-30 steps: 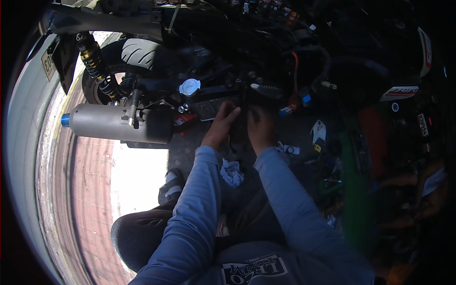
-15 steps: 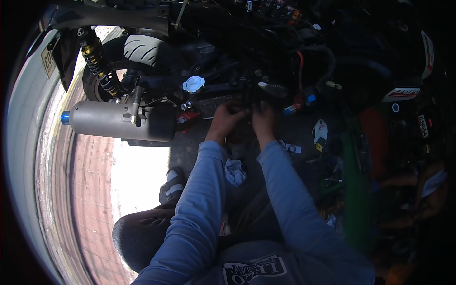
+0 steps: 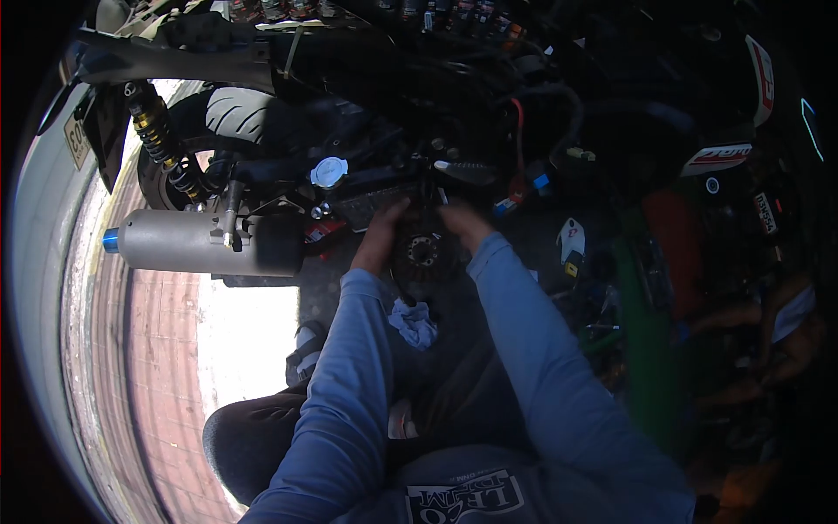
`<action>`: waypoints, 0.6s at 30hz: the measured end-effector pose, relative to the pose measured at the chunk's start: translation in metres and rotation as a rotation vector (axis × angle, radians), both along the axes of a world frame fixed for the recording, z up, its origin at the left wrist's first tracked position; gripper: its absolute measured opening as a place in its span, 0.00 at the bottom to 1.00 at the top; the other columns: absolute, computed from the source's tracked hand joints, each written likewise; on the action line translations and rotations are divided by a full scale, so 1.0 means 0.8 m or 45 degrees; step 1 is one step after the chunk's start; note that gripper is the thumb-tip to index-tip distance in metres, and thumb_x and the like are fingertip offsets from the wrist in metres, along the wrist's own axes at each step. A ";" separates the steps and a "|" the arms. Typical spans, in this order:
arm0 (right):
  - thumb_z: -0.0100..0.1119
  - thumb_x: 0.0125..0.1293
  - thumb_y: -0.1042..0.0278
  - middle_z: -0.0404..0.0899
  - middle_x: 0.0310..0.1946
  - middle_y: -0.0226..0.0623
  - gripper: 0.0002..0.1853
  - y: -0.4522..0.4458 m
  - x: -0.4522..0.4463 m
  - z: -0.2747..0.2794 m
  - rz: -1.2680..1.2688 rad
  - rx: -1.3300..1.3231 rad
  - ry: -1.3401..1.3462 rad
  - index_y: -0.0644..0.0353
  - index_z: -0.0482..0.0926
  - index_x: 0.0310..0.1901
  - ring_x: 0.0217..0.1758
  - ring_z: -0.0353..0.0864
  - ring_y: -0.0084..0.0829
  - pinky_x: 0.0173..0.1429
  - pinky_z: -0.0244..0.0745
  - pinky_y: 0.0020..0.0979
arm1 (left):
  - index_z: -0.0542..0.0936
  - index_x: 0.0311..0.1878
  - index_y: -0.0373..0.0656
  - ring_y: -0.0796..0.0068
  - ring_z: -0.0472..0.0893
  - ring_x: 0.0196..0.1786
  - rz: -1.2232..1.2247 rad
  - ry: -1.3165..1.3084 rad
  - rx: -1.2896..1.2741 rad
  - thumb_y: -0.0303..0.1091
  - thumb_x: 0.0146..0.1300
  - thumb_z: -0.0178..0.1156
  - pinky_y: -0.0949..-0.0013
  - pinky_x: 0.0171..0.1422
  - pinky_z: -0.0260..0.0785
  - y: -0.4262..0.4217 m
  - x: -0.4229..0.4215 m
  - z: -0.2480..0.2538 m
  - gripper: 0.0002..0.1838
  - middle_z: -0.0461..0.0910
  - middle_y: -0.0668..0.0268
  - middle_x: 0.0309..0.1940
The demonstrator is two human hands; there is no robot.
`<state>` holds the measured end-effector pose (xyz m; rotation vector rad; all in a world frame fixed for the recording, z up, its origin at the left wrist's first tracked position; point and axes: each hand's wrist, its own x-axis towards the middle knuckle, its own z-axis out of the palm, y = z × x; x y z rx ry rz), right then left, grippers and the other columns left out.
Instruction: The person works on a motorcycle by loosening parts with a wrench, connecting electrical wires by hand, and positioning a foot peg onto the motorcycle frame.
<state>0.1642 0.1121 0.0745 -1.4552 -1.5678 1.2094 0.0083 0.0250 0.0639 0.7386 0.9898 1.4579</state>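
My left hand (image 3: 381, 232) is at the motorcycle's dark engine area, its fingers bent toward the middle and partly lost in shadow. To its right, my right hand (image 3: 465, 222) reaches into the same dark area; its fingertips are hard to make out. What either hand holds cannot be told. Between and just below them shows a round metal part (image 3: 422, 251) with holes around its centre. A silver round cap (image 3: 329, 172) is up and to the left. Below the hands lies a crumpled pale cloth (image 3: 413, 325).
A grey exhaust canister (image 3: 209, 243) and a rear tyre (image 3: 238, 114) are at the left. A red cable (image 3: 520, 135) hangs right of the hands. A white and yellow packet (image 3: 571, 247) lies farther right. Another person's bare limb (image 3: 733, 320) shows at the right edge.
My hands have moved apart, and the round metal part now shows between them. The whole view has shifted, with the scene sitting farther left and slightly lower.
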 end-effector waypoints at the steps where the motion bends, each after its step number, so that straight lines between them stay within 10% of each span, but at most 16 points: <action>1: 0.59 0.65 0.62 0.85 0.42 0.45 0.18 0.000 0.000 -0.002 -0.014 0.002 0.030 0.65 0.82 0.52 0.42 0.83 0.37 0.46 0.77 0.33 | 0.78 0.58 0.38 0.77 0.80 0.45 -0.020 -0.088 -0.020 0.35 0.67 0.62 0.75 0.52 0.70 0.002 -0.002 -0.004 0.19 0.83 0.64 0.47; 13: 0.62 0.67 0.59 0.86 0.38 0.38 0.16 -0.022 0.007 -0.012 -0.092 -0.035 0.330 0.61 0.85 0.48 0.39 0.82 0.27 0.44 0.75 0.27 | 0.79 0.54 0.43 0.80 0.75 0.43 0.120 -0.010 0.125 0.33 0.71 0.55 0.76 0.52 0.65 -0.004 0.015 -0.013 0.12 0.79 0.69 0.42; 18: 0.62 0.68 0.59 0.86 0.40 0.37 0.16 -0.052 0.024 0.019 0.136 0.371 -0.087 0.61 0.84 0.49 0.40 0.82 0.27 0.47 0.74 0.26 | 0.79 0.53 0.43 0.81 0.74 0.44 0.075 -0.113 0.097 0.33 0.71 0.54 0.76 0.53 0.64 -0.007 0.015 -0.007 0.11 0.79 0.70 0.42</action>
